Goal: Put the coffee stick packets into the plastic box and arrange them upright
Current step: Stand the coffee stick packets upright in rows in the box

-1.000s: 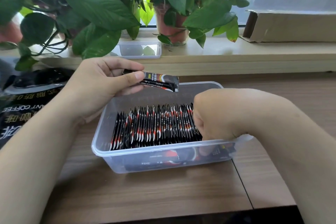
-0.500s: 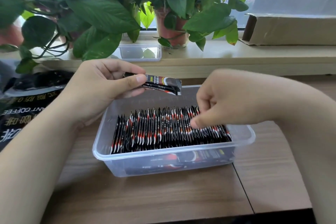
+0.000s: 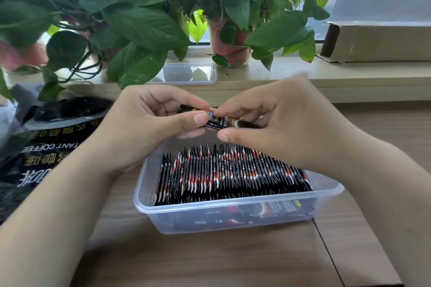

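- Lying nearly level above the far edge of the plastic box (image 3: pixel 233 211), a small bundle of coffee stick packets (image 3: pixel 220 121) was held between both hands (how many sticks it counted could not be told).
- Below it, a long row of packets (image 3: pixel 233 172) stood on edge in the box, filling most of its width, with a few more lying flat along the near wall.
- The left hand (image 3: pixel 149 128) came in from the left, palm turned inward, thumb pressed on the bundle's near face and fingers curled behind it, pinching it firmly.
- The right hand (image 3: pixel 277 123) reached in from the right with forefinger on top and thumb beneath, closing on the bundle's other end.
- Half a second before, the right hand had been down at the row, fingertips among the standing packets; it had since risen to meet the left.
- Farther out sat a black instant-coffee bag (image 3: pixel 44 144) at the left, and potted plants (image 3: pixel 144 18) with a small clear container (image 3: pixel 190 73) on the sill.
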A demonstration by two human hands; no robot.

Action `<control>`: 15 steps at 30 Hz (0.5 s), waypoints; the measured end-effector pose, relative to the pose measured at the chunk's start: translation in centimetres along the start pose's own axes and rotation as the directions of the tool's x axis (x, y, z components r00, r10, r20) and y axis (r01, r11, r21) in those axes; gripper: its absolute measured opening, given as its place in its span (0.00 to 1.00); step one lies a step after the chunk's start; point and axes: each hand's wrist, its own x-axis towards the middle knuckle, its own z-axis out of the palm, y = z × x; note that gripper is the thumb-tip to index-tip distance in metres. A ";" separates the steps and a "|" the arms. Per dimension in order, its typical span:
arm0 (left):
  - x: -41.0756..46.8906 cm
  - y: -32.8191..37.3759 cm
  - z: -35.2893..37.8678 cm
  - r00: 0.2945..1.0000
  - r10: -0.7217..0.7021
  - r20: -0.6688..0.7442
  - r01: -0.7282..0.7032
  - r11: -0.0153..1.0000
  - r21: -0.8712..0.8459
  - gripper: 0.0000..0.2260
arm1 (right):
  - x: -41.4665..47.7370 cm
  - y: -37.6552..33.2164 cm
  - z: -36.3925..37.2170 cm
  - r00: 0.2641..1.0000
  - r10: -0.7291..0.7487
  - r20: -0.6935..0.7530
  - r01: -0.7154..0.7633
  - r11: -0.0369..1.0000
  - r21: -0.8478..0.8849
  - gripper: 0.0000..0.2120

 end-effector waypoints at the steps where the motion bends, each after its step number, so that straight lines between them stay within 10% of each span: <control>1: 0.0 -0.1 0.0 1.000 -0.010 0.012 0.010 1.000 0.002 0.11 | 0.0 0.1 -0.2 1.000 0.020 0.012 -0.020 1.000 0.023 0.12; 11: 0.3 -1.3 -0.5 0.987 0.162 -0.006 -0.136 0.849 0.510 0.06 | -0.8 4.1 -0.2 0.979 0.203 0.015 -0.204 0.975 0.083 0.12; 15: -0.3 2.2 0.3 0.967 -0.091 0.236 -0.077 0.782 0.618 0.10 | -1.0 4.6 0.1 0.980 0.197 -0.014 -0.195 0.975 0.103 0.13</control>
